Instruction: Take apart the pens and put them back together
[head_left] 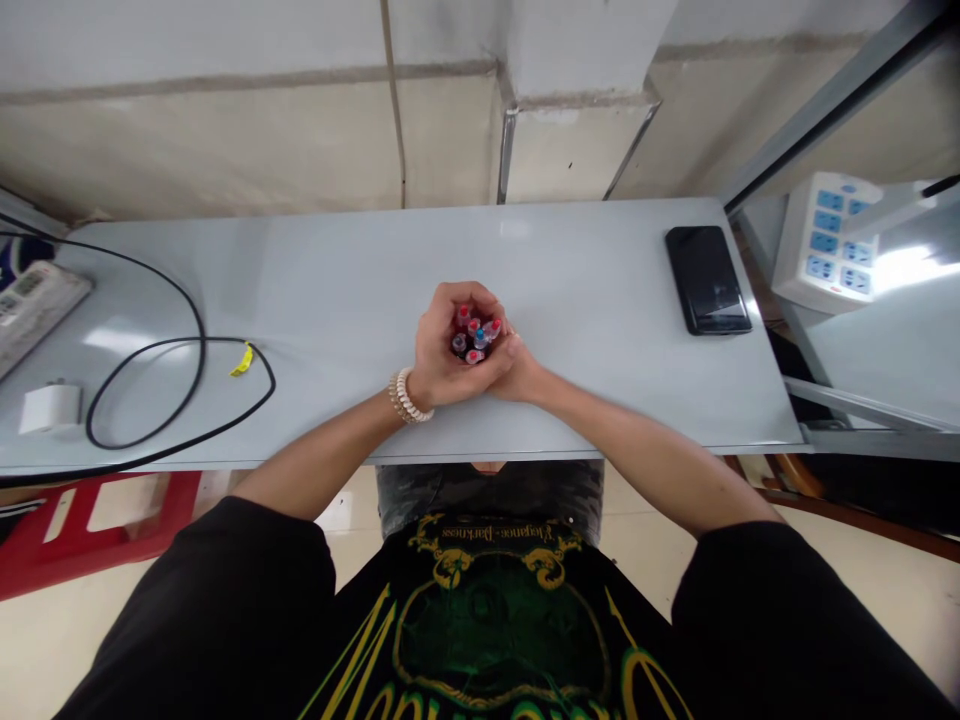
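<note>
Both my hands are clasped together at the middle of the pale grey table [360, 260]. My left hand [450, 352], with a white beaded bracelet [406, 396] on its wrist, wraps around a tight bundle of small capped tubes [474, 335]. Their red and blue tops point upward, and their lower parts are hidden. My right hand [517, 370] presses against the bundle from the right, with its thumb against my left fingers. A black smartphone [707, 280] lies face up to the right of my hands.
A black cable [201, 330] loops over the table's left side near a yellow tag [242, 360], a white charger [49, 408] and a power strip [37, 310]. Another white power strip [829, 240] stands beyond the right edge. A concrete wall rises behind the table.
</note>
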